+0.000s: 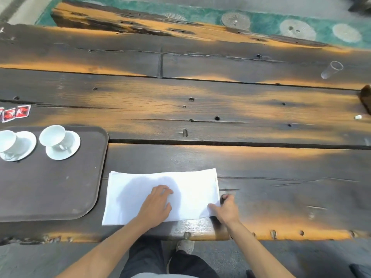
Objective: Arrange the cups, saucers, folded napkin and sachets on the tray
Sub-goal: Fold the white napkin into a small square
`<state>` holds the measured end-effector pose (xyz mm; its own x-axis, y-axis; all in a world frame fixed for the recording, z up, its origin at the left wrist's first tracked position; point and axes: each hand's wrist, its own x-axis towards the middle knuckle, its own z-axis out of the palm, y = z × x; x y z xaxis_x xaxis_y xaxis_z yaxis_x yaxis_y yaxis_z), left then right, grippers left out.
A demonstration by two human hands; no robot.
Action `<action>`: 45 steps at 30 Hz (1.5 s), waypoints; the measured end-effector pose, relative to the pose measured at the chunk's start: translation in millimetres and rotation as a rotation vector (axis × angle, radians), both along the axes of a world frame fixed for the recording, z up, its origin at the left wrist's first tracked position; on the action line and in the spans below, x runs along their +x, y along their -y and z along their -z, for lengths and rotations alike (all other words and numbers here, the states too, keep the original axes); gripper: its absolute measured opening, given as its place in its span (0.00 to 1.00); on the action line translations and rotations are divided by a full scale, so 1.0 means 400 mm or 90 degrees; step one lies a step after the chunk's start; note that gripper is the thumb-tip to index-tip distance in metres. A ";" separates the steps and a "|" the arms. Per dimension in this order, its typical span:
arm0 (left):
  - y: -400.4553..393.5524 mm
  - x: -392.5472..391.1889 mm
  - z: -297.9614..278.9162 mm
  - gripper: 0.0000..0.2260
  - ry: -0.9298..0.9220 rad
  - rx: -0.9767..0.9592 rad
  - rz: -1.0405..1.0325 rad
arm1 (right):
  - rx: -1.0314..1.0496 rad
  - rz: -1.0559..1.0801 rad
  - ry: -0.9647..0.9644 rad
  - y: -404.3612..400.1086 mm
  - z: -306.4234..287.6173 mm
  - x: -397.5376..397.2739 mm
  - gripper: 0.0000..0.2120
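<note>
A white napkin [140, 189] lies folded into a wide rectangle on the wooden table, just right of the dark brown tray [50, 193]. My left hand [156, 203] presses flat on the napkin's middle, fingers apart. My right hand [226, 207] pinches the napkin's lower right corner between thumb and fingers. Two white cups stand on white saucers at the back of the tray: one cup [52, 135] on its saucer [68, 151], the other cup [7, 140] on its saucer [26, 145] at the left edge. Red sachets [17, 112] lie on the table behind the tray.
The dark plank table [200, 109] stretches far to the right and back. A clear glass [331, 70] stands at the far right. A small white object [358, 117] and a brown thing [366, 99] sit at the right edge. The table's front edge runs just below the napkin.
</note>
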<state>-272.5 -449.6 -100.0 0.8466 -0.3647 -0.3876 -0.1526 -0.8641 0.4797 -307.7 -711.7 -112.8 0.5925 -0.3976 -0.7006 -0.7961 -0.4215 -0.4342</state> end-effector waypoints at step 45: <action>-0.063 0.496 -0.961 0.04 0.398 -0.276 0.124 | -0.058 -0.403 0.743 0.086 -0.922 0.426 0.04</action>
